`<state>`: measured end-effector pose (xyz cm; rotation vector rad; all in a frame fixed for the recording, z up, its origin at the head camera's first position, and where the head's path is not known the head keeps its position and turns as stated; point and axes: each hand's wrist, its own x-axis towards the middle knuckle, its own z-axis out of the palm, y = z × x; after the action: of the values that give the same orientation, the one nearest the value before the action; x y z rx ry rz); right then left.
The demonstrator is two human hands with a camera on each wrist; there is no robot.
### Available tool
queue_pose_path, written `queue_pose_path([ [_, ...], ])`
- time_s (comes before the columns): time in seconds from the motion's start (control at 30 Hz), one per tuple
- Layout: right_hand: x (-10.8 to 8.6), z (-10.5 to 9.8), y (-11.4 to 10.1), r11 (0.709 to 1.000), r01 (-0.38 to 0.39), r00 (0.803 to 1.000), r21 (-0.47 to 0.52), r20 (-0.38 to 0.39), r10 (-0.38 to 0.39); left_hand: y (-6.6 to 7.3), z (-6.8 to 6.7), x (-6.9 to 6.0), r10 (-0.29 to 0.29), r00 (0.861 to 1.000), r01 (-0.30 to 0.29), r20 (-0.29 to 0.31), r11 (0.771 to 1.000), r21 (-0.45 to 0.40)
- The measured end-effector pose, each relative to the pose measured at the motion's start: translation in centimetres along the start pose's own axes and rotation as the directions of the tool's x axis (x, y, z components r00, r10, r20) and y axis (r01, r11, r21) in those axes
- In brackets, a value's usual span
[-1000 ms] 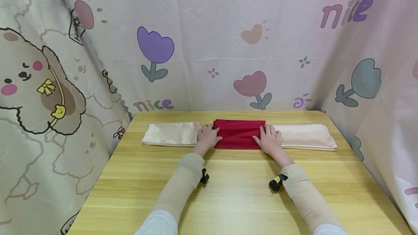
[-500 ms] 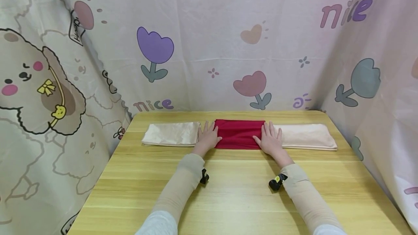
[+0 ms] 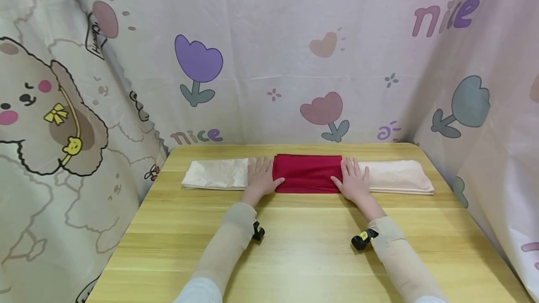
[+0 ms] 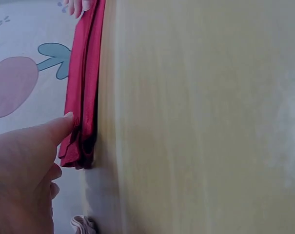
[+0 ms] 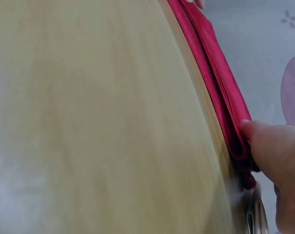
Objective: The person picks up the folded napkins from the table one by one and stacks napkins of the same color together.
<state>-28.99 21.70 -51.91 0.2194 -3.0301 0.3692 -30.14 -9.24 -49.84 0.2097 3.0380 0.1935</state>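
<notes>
Bear curtain [image 3: 63,120]: hangs well to the left of the red cloth [image 3: 308,174], a winking bear with a yellow bow printed on it.
Cream cloth [image 3: 216,173]: folded flat, to the left of the red cloth and apart from it, its right end partly covered by fingers.
Left sleeve [image 3: 225,244]: beige, reaching up from the near side, left of the red cloth, with a small black camera [image 3: 258,231] at the wrist.
Left hand [image 3: 260,177]: at the left end of the red cloth, fingers straight and apart, the thumb tip touching that end; whether the other fingers press the cream cloth or just sit above it, I can't tell.
Red cloth: folded into a layered oblong, lying on the far part of the wooden counter [image 3: 311,251], between the two hands.
Right hand [image 3: 354,182]: at the right end of the red cloth, fingers straight and apart, the thumb tip touching that end.
Right sleeve [image 3: 402,261]: beige, near side, right of the red cloth, with a black camera [image 3: 364,239] at its wrist too.
Pale pink cloth [image 3: 397,176]: folded flat, right of the red cloth, its left end behind the right hand.
Back curtain [image 3: 252,120]: behind the red cloth, printed with tulips and hearts.
</notes>
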Motion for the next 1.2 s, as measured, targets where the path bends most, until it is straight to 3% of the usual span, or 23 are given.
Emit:
queue_pose_path([
  [0.47,-1.2,-1.1,0.4,0.996,0.007,0.999,0.092,-0.045,-0.003,-1.7,-1.4,-1.9,-0.014,1.000,0.011,-0.023,0.995,-0.094],
  [0.6,-1.7,-1.1,0.5,0.994,0.013,0.998,0.106,-0.061,-0.007,-2.4,-1.7,-2.6,0.003,0.999,-0.010,-0.053,0.992,-0.126],
  [0.87,-2.8,-1.9,0.4,0.990,0.022,0.998,0.142,-0.060,-0.014,-3.9,-2.6,-4.6,0.036,0.996,-0.048,-0.077,0.986,-0.160],
  [1.1,-3.9,-3.0,-0.4,0.979,0.034,0.998,0.199,-0.057,-0.023,-5.2,-4.1,-6.5,0.026,0.997,-0.035,-0.078,0.991,-0.129],
  [1.2,-4.3,-3.4,-0.9,0.972,0.043,0.998,0.233,-0.063,-0.029,-5.8,-5.0,-7.4,0.018,0.997,-0.031,-0.081,0.986,-0.162],
])
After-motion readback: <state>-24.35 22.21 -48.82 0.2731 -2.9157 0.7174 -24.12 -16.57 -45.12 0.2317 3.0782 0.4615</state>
